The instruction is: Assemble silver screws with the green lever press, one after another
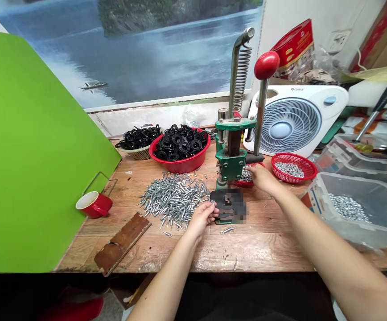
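Wooden counter (247, 249), green press (231, 162) centre — left hand (202, 218), fingers (210, 210) pinched on one metal pin (212, 203) at the base's 9 o'clock; right hand (262, 178) in red basket (242, 184) at 3 o'clock, grip hidden — loading stage, apparently.

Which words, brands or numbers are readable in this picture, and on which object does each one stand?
"GREE": on the top edge of the white fan.
Red box: printed text, too blurred to read.
Press base: patch pixelated, nothing readable.
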Demonstrator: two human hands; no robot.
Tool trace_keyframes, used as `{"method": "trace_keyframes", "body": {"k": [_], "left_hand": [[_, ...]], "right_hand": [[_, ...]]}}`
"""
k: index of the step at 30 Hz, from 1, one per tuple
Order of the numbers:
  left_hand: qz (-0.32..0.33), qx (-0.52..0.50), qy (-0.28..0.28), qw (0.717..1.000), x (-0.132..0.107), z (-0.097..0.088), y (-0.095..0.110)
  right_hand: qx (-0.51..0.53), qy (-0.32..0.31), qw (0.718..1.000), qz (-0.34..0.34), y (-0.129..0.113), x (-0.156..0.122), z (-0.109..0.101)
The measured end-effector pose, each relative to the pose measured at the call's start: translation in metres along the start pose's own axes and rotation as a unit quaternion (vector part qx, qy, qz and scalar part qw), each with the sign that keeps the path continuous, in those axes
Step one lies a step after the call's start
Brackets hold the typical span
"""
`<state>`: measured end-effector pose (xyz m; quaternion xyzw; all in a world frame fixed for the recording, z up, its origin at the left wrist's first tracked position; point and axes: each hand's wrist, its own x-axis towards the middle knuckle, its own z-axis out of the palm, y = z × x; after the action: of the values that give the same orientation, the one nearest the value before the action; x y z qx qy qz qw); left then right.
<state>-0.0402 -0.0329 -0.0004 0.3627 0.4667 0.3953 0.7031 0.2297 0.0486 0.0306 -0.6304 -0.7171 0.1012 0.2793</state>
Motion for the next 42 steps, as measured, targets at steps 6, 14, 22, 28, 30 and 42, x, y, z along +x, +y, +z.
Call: {"method": "trace_keyframes", "body": {"k": [6,14,22,28,30,42], "left_hand": [[-0.021,-0.018,-0.005,1.0,-0.002,0.003,0.0],[0.012,-0.017,-0.01,1.0,0.003,0.004,0.002],[0.036,0.002,-0.015,0.999,0.009,0.013,0.009],[0.026,0.012,-0.003,1.0,0.013,0.015,0.009],[0.028,0.012,-0.005,1.0,0.014,0.015,0.009],[0.047,0.027,0.002,0.999,0.019,0.018,0.012]], "right_hand": [[0.129,0.012,0.992,0.002,-0.039,-0.076,0.023],[0.163,-0.033,0.981,-0.097,-0.056,-0.079,0.051],[0.185,-0.071,0.975,-0.105,-0.049,-0.075,0.06],[0.204,-0.067,0.972,-0.099,-0.045,-0.074,0.063],[0.21,-0.069,0.97,-0.104,-0.043,-0.074,0.064],[0.225,-0.041,0.969,-0.092,-0.041,-0.075,0.07]]}}
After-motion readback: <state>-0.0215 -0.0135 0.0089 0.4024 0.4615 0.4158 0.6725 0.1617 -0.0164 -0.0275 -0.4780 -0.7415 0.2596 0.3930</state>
